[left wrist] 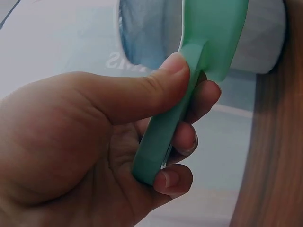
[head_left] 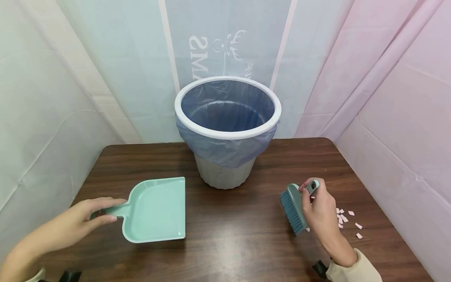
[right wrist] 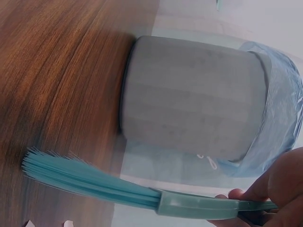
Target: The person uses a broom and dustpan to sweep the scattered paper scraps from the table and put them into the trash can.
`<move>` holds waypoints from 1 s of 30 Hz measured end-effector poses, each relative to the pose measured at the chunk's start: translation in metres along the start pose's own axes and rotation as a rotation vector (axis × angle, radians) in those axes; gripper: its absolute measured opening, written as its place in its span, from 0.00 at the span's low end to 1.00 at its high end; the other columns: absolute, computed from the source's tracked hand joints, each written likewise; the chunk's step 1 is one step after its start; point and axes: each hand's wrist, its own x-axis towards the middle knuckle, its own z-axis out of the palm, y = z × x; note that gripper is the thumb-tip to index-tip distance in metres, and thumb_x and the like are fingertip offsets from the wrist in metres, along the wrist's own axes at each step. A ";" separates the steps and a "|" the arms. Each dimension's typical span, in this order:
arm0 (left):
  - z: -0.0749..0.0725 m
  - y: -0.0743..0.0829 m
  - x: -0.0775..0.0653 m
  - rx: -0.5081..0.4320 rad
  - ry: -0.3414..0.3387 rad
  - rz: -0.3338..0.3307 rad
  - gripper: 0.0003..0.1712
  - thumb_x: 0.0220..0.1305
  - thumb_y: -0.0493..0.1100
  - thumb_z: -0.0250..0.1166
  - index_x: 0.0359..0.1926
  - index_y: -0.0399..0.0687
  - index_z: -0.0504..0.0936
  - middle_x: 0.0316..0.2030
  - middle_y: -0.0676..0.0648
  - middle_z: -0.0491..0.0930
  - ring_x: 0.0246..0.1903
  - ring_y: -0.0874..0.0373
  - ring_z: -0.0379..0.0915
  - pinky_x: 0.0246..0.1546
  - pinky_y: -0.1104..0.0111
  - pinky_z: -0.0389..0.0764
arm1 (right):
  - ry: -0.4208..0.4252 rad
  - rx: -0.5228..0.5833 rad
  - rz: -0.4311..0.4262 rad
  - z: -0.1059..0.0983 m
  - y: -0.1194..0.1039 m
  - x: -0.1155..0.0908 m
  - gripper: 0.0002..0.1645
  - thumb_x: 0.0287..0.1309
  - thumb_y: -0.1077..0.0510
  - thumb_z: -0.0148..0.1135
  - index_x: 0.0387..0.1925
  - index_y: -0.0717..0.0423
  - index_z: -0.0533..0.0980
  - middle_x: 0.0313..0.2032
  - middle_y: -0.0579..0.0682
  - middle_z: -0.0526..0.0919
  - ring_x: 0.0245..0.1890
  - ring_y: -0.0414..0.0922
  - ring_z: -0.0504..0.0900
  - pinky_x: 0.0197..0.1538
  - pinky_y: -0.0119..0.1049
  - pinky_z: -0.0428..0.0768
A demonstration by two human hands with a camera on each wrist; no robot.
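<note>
At the left of the head view, my left hand (head_left: 93,213) grips the handle of a mint-green dustpan (head_left: 155,211), its flat edge facing right toward the table's middle. The left wrist view shows the thumb on top of the handle (left wrist: 163,137) and the fingers curled beneath. On the right, my right hand (head_left: 318,207) holds a green hand brush (head_left: 294,207) by its handle, blue-green bristles (right wrist: 85,179) pointing down at the tabletop. Small white paper scraps (head_left: 341,217) lie scattered just right of this hand, some partly hidden behind it.
A white trash bin (head_left: 225,172) lined with a translucent blue bag (head_left: 229,150) stands at the back centre of the dark wooden table (head_left: 225,227). Pale sheets (head_left: 141,70) hang behind and along both sides, close to the table edges.
</note>
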 end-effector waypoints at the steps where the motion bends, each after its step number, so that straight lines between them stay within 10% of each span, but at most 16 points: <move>1: 0.003 0.000 0.001 -0.013 -0.009 -0.002 0.23 0.59 0.37 0.65 0.56 0.52 0.76 0.47 0.60 0.79 0.50 0.72 0.72 0.45 0.86 0.69 | 0.003 0.005 -0.001 0.000 0.000 0.000 0.11 0.55 0.72 0.56 0.39 0.61 0.69 0.31 0.47 0.81 0.27 0.37 0.77 0.25 0.17 0.68; 17: 0.058 0.002 0.018 -0.215 -0.181 -0.078 0.22 0.65 0.48 0.59 0.58 0.48 0.74 0.48 0.58 0.78 0.47 0.66 0.74 0.43 0.71 0.78 | 0.009 0.022 0.012 0.000 0.001 0.001 0.10 0.55 0.72 0.56 0.39 0.61 0.69 0.31 0.47 0.81 0.27 0.34 0.76 0.24 0.17 0.68; 30: 0.128 0.014 0.045 -0.260 -0.136 -0.088 0.21 0.64 0.46 0.60 0.56 0.46 0.76 0.49 0.56 0.78 0.49 0.60 0.73 0.48 0.64 0.77 | 0.004 0.010 0.020 0.001 0.001 0.000 0.11 0.56 0.72 0.56 0.39 0.61 0.69 0.31 0.48 0.81 0.28 0.36 0.77 0.24 0.17 0.68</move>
